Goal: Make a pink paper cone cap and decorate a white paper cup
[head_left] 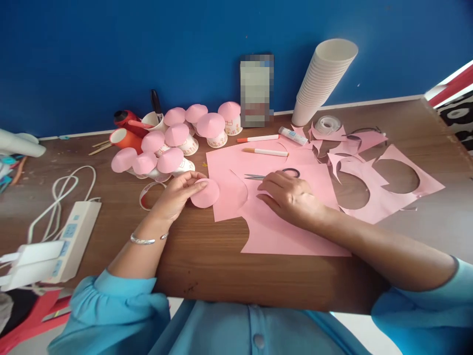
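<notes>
Now left hand point(180, 191)'s pinching a pink disc point(205, 195); right hand point(291, 197)'s curling over scissors point(254, 176), grip unclear; cone-topped cups point(210, 125) are sitting upper left, stacked cups point(322, 79) standing bare upper right.

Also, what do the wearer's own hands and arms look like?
Left hand and right hand: no gloves. Left sleeve: teal, gathered above a plain cuff; right sleeve: teal too, both elbow-length. Silver, open-ended bangle on the left wrist.
</notes>
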The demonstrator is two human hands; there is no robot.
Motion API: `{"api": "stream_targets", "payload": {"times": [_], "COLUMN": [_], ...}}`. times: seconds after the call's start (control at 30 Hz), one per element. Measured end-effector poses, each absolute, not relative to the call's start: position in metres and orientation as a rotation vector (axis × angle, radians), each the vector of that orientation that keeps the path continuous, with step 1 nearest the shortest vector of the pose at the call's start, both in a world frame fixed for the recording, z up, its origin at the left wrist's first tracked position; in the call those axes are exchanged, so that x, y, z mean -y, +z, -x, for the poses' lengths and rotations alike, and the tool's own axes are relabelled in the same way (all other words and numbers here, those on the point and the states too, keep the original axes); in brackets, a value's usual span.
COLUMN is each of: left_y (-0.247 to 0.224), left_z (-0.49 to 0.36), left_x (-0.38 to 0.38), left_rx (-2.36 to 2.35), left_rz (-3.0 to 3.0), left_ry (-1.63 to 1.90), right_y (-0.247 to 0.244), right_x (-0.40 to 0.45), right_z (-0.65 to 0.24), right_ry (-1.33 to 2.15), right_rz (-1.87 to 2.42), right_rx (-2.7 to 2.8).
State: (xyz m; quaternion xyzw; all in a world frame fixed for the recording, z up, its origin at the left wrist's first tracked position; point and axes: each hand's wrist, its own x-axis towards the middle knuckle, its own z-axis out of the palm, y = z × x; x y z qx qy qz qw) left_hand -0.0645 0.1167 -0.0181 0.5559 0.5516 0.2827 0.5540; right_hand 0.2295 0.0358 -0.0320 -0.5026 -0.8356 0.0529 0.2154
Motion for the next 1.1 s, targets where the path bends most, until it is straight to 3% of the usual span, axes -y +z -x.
{"api": "stream_targets", "payload": {"times": [0.2, 0.6, 1.1], "left_y": [-0.020, -0.020, -0.016], "left_z": [0.070, 0.070, 0.072], "left_x": [-0.112, -0.118, -0.091], "left_rx": [-1.419, -1.399, -1.439], "left_rz": [-1.510, -1.585, -2.325], "left_ry": [0.644, 0.637, 0.629], "right_y": [-0.033, -0.037, -0.043], "right_x": [-0.038, -0.044, -0.040], "right_z": [-0.242, -0.240, -0.260], "right_ry": [-0.228, -0.202, -0.474], "right_rz": [1.464, 1.588, 1.484], "right_rx": [2.523, 2.623, 2.600]}}
